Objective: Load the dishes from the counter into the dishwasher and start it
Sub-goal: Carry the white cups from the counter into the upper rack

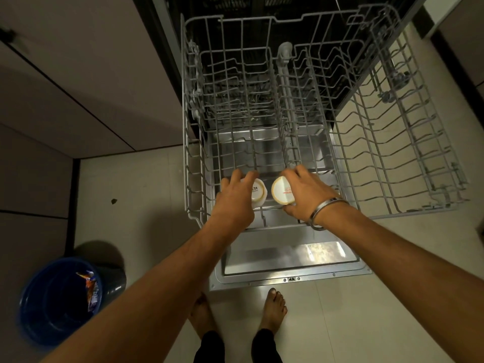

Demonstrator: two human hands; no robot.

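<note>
Two white cups sit bottom-up at the near end of the pulled-out grey wire rack (pixel 392 142) of the dishwasher. My left hand (pixel 235 199) grips the left cup (pixel 258 193), its fingers curled over the top. My right hand (pixel 307 196), a metal bangle on the wrist, grips the right cup (pixel 281 190) from its right side. Both cup bases show printed lettering. The rest of the rack holds nothing that I can see.
The open dishwasher door (pixel 288 260) lies flat under the rack, just in front of my bare feet (pixel 273 307). A blue bin (pixel 61 299) with wrappers stands on the floor at the lower left. Cabinet fronts (pixel 65 87) run along the left.
</note>
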